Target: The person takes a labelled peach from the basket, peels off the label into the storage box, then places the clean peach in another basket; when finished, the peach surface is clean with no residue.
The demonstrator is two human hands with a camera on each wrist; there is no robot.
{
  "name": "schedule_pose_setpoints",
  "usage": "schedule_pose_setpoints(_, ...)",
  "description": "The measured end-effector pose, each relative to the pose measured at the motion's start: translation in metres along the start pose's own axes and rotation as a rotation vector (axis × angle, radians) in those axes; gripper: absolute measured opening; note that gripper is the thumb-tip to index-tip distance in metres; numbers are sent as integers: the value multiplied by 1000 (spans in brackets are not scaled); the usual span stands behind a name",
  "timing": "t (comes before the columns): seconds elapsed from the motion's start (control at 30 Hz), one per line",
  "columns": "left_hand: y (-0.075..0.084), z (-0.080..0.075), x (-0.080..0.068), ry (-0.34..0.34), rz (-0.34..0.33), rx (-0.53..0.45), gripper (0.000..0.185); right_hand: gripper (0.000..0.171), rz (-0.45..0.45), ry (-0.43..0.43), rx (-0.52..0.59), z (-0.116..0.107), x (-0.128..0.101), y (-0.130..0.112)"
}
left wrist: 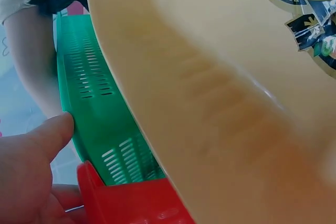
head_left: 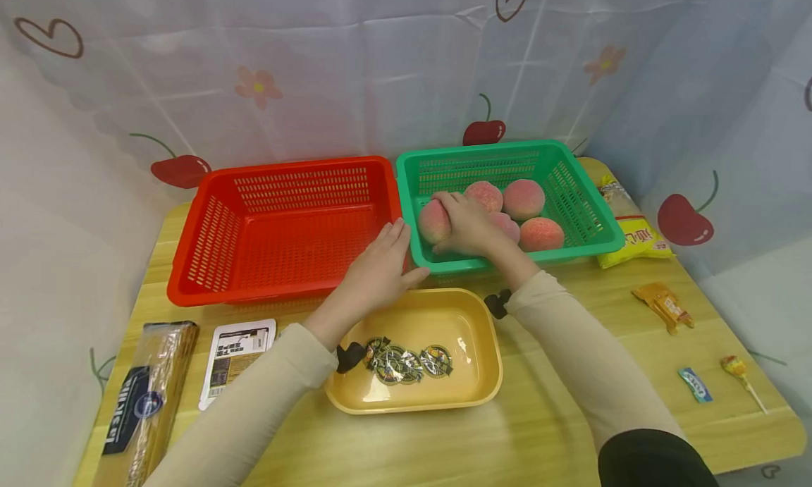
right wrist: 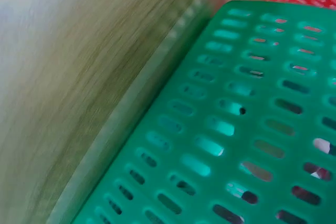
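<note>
Far left of the wooden table [head_left: 545, 416], a dark-labelled long packet [head_left: 147, 395] is lying at 7 o'clock, with a white card [head_left: 236, 359] just beside it on the right. The red basket [head_left: 209, 226] is sitting at 10 o'clock, touching the green basket [head_left: 571, 184] along their shared side. The left hand [head_left: 379, 270] is resting with straight, relaxed fingers on the red basket's front right corner, thumb reaching to the green basket's front rim; it is gripping nothing. In the left wrist view the thumb [left wrist: 50, 137] is touching the green wall where the red corner meets it. The yellow tray [head_left: 482, 374] is sitting at 6 o'clock, just in front of both baskets, printed stickers [head_left: 406, 364] lying inside. The right hand [head_left: 468, 223] is reaching into the green basket at 1 o'clock, fingers curling over the leftmost peach [head_left: 433, 223] at the basket's left wall and gripping it. Further peaches [head_left: 524, 199] are lying just beside the hand, to its right. Right wrist view is showing only green slotted wall and blurred table. Right of the green basket, a yellow bag [head_left: 634, 237] is touching the rim; an orange wrapper [head_left: 665, 305], a blue packet [head_left: 695, 385] and a lollipop [head_left: 736, 367] are lying at 3 to 4 o'clock.
</note>
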State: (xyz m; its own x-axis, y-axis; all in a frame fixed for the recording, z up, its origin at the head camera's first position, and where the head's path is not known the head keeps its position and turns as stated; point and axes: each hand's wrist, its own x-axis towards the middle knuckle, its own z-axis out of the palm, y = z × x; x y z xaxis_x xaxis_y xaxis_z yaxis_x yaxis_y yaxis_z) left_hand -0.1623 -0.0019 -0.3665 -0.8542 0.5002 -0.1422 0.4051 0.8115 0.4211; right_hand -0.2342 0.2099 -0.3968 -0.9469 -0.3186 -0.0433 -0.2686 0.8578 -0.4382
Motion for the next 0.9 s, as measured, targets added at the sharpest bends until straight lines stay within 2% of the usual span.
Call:
schedule_pose_setpoints(0.13,0,1,-1,-1,0,-13,89,77,-13,4,-43,5,5,2)
schedule_pose_setpoints(0.23,0,2,-1,-1,-3,-26,89,81,3,-1,-55,7,7,3)
schedule_pose_setpoints(0.37,0,3,-1,2,-8,-41,88,96,21,-34,-48,6,7,3)
schedule_pose_setpoints(0.57,0,5,2,16,4,-31,89,95,31,-70,43,0,-1,4)
schedule_pose_setpoints(0.73,1,4,3,37,12,-34,88,79,3,-13,98,-8,-12,5)
schedule_pose_setpoints(0.9,2,-1,-5,113,29,30,84,67,-8,111,32,-18,-35,-4)
